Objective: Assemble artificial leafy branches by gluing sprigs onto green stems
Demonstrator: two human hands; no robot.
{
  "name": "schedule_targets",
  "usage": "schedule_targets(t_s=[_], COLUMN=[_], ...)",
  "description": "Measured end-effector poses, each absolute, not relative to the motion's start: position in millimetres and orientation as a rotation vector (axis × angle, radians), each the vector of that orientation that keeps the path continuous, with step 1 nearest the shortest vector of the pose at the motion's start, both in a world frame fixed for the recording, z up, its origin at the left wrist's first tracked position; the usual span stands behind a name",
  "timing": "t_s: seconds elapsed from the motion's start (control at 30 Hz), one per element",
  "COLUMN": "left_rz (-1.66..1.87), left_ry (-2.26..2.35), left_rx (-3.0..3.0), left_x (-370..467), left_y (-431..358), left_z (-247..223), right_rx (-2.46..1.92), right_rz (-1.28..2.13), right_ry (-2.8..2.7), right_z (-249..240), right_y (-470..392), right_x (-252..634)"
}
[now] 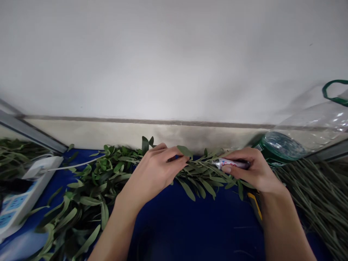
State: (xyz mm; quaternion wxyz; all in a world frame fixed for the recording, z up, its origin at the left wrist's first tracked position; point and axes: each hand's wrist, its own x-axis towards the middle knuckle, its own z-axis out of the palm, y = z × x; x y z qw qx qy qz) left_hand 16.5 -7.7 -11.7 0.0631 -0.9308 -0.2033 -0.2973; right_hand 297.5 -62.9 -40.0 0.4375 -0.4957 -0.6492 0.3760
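My left hand (154, 170) is pinched at the leafy sprigs near the middle of the blue surface, thumb and forefinger meeting on a green leaf stem. Between the fingers of my right hand (258, 170) lies a small silvery tube (219, 163) with red and blue lettering and a dark back part. Its tip points left, into the narrow green leaves (201, 177) beside my left fingers. Whether the tip touches a stem cannot be made out. Under my right wrist, a yellow-edged tool (255, 206) is partly hidden.
At left, a heap of leafy branches (95, 195) lies next to a white power strip (32, 195) with cables. A large clear bottle (304, 127) with a green label stands at right, above a bundle of bare stems (318, 195). A pale wall (174, 65) rises behind.
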Motion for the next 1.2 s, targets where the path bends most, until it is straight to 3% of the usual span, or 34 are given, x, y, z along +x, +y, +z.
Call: schedule_targets(t_s=[0.97,1.2], left_rz=[-0.879,-0.888], left_ry=[-0.672,-0.72], left_rx=[-2.793,-2.805], left_x=[2,-8], left_y=[-4,-2], left_z=[-11,-4], right_rx=[-1.135,-1.16], right_rz=[1.138,0.787], right_ry=[-1.457,-1.226], right_z=[-53,-69], right_y=[-60,-32], right_x=[312,298])
